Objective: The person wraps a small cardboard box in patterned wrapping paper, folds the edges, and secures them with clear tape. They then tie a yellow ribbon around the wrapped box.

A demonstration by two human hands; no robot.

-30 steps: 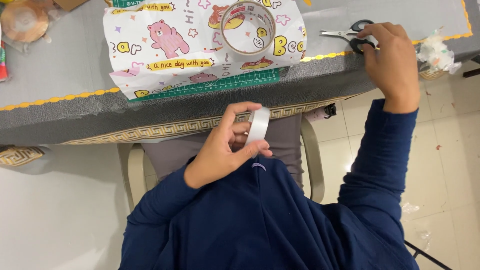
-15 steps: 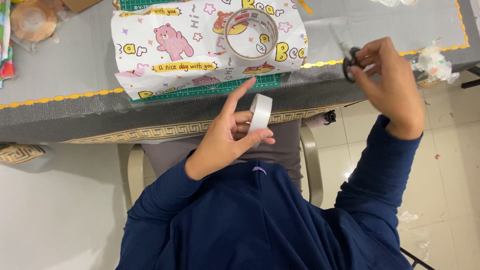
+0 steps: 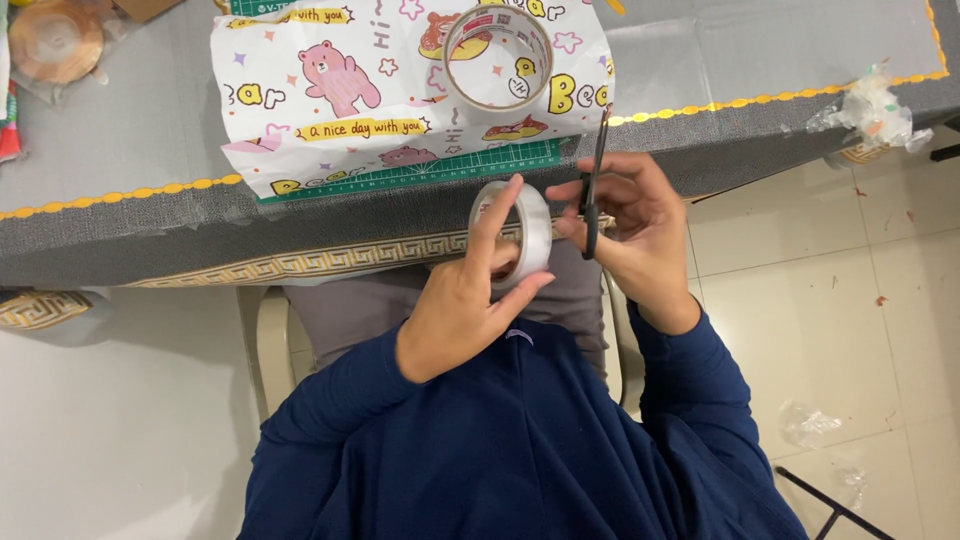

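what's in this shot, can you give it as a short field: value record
left hand: holds a small roll of clear tape upright, thumb through its core
right hand: grips black scissors, blades pointing toward the table
hands: close together, in front of the table edge
table: grey cover with yellow trim
on table: cartoon-bear wrapping paper with a bigger tape roll on it, over a green cutting mat
table's right edge: crumpled plastic

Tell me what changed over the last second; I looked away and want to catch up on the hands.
The right hand lifted the scissors off the grey table and carried them leftwards, close beside the tape roll. The left hand kept hold of that roll, now turned more face-on. The bear-print wrapping paper and the larger tape roll lying on it stayed put.
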